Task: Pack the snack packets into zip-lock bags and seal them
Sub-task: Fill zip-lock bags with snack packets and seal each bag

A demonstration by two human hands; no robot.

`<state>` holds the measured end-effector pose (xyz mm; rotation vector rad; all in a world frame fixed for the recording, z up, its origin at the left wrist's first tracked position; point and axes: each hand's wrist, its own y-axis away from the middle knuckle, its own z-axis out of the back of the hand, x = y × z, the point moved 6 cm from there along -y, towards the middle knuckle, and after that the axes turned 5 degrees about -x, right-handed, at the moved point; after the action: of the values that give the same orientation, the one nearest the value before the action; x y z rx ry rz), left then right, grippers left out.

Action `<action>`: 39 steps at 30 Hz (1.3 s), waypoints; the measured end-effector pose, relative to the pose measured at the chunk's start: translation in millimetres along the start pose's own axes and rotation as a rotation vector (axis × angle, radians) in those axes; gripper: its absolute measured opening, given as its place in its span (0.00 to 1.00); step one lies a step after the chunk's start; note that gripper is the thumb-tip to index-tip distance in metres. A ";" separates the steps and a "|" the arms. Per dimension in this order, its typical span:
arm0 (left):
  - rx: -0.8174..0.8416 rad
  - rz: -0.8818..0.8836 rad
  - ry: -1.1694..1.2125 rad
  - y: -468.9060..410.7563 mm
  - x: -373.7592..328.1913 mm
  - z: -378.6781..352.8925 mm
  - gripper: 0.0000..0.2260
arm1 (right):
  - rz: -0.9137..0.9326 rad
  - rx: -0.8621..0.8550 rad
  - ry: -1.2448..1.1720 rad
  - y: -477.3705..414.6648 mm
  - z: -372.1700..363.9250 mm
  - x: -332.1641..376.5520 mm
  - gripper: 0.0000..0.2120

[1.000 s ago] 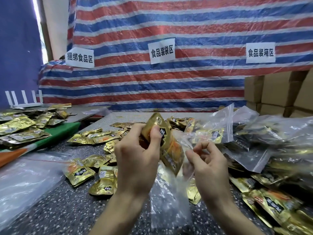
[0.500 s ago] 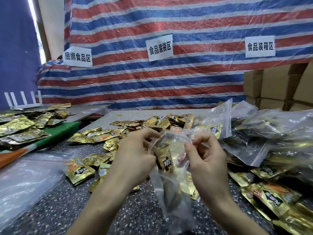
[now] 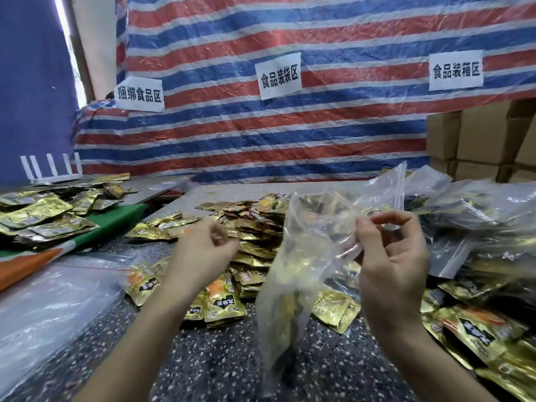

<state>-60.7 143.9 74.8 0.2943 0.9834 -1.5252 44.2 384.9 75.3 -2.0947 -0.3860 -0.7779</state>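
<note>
My right hand [image 3: 391, 262] pinches the open mouth of a clear zip-lock bag [image 3: 301, 265], which hangs down over the speckled table [image 3: 220, 361] with gold snack packets inside. My left hand [image 3: 203, 253] hovers left of the bag above a heap of loose gold snack packets [image 3: 249, 236], its fingers loosely curled and holding nothing. The hand is blurred.
Filled zip-lock bags [image 3: 475, 221] pile up at the right, with more gold packets [image 3: 475, 329] in front of them. Another heap of packets [image 3: 43, 213] lies on a green surface at the left. Empty clear bags [image 3: 43, 303] sit at front left. Cardboard boxes [image 3: 478, 140] stand behind.
My left hand has put its packets into the bag, let go and moved left toward the loose heap. The right hand still holds the bag's mouth, now raised a little.
</note>
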 end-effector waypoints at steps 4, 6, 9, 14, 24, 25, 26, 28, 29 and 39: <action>0.265 0.232 -0.470 14.3 52.6 -43.0 0.23 | 0.022 0.010 -0.020 0.4 -0.9 2.5 0.06; 0.266 0.241 -0.587 20.1 57.9 -51.4 0.26 | 0.044 0.030 -0.015 1.0 -2.0 3.0 0.05; 0.281 0.225 -0.647 22.2 54.5 -54.9 0.25 | 0.084 0.047 -0.018 1.0 -2.4 5.7 0.04; 0.344 0.281 -0.592 22.1 56.1 -57.5 0.25 | 0.146 0.031 -0.060 -4.4 -1.8 12.7 0.05; 0.299 0.353 -0.615 18.1 71.4 -49.0 0.35 | 0.051 0.180 -0.063 0.6 -11.6 8.3 0.06; 0.295 0.365 -0.608 19.0 73.1 -47.0 0.36 | 0.046 0.196 -0.053 1.6 -12.7 7.4 0.06; 0.289 0.372 -0.585 20.1 73.7 -44.8 0.35 | 0.043 0.205 -0.044 2.3 -13.3 6.7 0.07; 0.259 0.388 -0.447 19.5 73.8 -39.9 0.29 | 0.035 0.212 -0.034 3.2 -13.9 5.6 0.07; 0.225 0.401 -0.355 18.9 73.1 -35.3 0.26 | 0.030 0.214 -0.033 3.4 -13.7 4.8 0.07; -0.222 0.039 0.550 33.4 12.1 64.8 0.23 | 0.020 0.239 -0.015 5.5 -15.4 6.1 0.06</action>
<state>-10.7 92.4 92.2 0.5882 1.5550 -1.3059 45.6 369.2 82.8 -1.8793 -0.4433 -0.6701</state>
